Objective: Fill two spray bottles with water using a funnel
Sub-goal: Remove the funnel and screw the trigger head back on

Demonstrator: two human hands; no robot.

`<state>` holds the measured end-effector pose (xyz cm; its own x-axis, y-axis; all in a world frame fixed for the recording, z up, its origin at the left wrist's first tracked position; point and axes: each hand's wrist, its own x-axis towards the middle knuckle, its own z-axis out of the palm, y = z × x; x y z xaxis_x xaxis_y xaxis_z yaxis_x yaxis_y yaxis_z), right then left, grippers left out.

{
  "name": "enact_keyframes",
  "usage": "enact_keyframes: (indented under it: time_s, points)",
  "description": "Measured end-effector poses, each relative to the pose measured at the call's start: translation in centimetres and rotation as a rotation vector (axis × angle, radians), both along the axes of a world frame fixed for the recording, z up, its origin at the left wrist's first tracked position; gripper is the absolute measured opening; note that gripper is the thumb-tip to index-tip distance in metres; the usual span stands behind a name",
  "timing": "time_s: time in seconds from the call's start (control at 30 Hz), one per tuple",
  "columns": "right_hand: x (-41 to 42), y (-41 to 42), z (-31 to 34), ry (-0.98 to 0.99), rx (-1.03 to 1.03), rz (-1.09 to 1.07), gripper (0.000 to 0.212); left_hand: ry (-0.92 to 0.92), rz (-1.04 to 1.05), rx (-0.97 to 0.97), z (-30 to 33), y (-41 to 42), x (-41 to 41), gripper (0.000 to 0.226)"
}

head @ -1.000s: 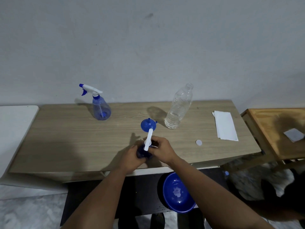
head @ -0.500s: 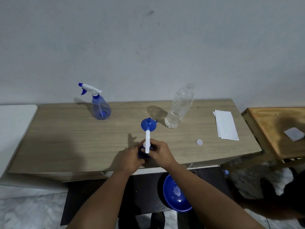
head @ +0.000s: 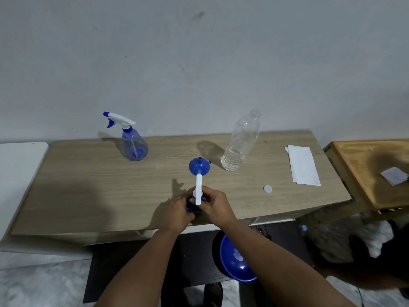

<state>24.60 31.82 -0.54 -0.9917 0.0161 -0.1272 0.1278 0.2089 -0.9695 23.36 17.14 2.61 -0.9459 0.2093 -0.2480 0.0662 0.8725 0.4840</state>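
Near the table's front edge my left hand (head: pixel 177 212) grips the body of a blue spray bottle (head: pixel 192 206), mostly hidden by both hands. My right hand (head: pixel 213 203) holds its white spray head (head: pixel 198 191) at the neck, nozzle pointing away from me. A blue funnel (head: pixel 197 166) lies upside down on the table just beyond the nozzle. A second blue spray bottle (head: pixel 132 141) stands upright at the back left with its white trigger head on. A clear uncapped water bottle (head: pixel 241 142), holding a little water, stands at the back right.
A small white cap (head: pixel 267 189) lies on the wooden table (head: pixel 88 185) right of my hands. Folded white paper (head: pixel 304 165) lies further right. A blue basin (head: pixel 236 260) sits below the table edge. A second wooden table (head: pixel 371 173) stands at the right.
The white spray head has turned from tilted right to pointing straight away from me, as my right hand rotated it on the bottle. Both hands stayed in place.
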Motion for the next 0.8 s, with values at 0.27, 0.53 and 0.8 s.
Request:
enact_keyframes:
  time_s: [0.27, 0.53, 0.8]
  points:
    - [0.3, -0.2, 0.2, -0.006, 0.009, -0.012, 0.012, 0.008, -0.005, -0.014, -0.5, -0.2, 0.0, 0.045]
    - [0.3, -0.1, 0.1, 0.006, 0.033, -0.011, 0.01, 0.002, 0.028, 0.018, -1.1, 0.2, 0.0, 0.04]
    - [0.1, -1.2, 0.1, -0.032, 0.139, -0.165, 0.062, 0.041, 0.027, -0.072, -1.2, 0.5, 0.4, 0.026]
